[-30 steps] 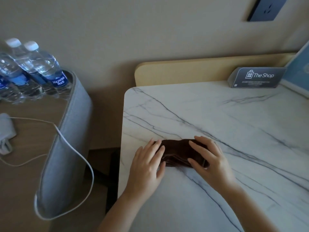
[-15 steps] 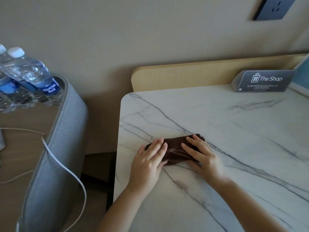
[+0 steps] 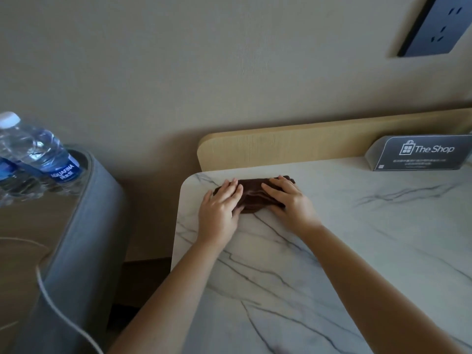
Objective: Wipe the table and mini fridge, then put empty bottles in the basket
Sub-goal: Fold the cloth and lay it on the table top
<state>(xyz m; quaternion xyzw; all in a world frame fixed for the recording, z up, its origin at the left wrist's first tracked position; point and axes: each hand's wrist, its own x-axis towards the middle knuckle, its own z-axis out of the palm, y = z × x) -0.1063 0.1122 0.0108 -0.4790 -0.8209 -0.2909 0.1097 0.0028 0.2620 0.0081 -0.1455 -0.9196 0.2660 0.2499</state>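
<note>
The left hand [image 3: 219, 213] and the right hand [image 3: 291, 203] lay palm-down on a folded dark brown cloth [image 3: 251, 198]. The fingers of both hands were extended and flat, pressing the cloth against the tabletop [image 3: 357, 251]; neither hand curled round it. The hands sat side by side with a strip of cloth showing between them and did not touch each other.

The cloth lay near the far left corner of the white, grey-veined tabletop, just short of the light wooden backboard [image 3: 281, 146] that ran along the wall edge. A dark sign card [image 3: 419, 154] lettered "The Shop" stood against the backboard, well to the right of the cloth. A dark socket plate [image 3: 439, 24] was mounted on the wall above.

To the left, apart from the tabletop, a clear water bottle [image 3: 38, 154] with a white cap and a blue label stood on a lower wooden surface bordered by a grey padded rim [image 3: 84, 238]. Further bottles beside it were cut off by the frame edge. A white cable [image 3: 51, 302] crossed the rim.
</note>
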